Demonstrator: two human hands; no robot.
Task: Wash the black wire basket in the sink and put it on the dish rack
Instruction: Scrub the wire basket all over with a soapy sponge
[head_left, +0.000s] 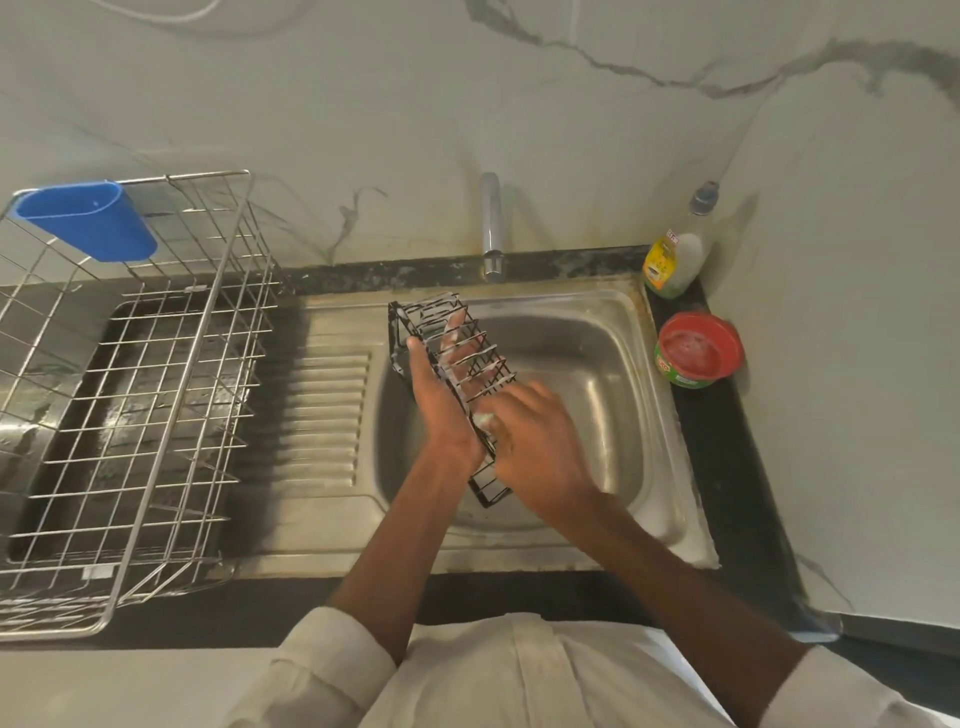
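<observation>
The black wire basket (415, 318) is held tilted over the steel sink (623, 332), long side running from upper left to lower right, with white suds on its wires. My left hand (441, 395) supports it from the left, fingers stretched straight behind the wires. My right hand (535, 441) is on the basket's lower end, blurred, with a bit of white foam or a scrubber under its fingers; what it holds is hidden. The steel dish rack (156, 395) stands left of the sink on the drainboard.
A chrome tap (491, 228) rises behind the sink; no water stream shows. A dish soap bottle (675, 249) and a red-lidded green tub (698, 351) sit at the right. A blue plastic cup holder (88, 221) hangs on the rack's far corner.
</observation>
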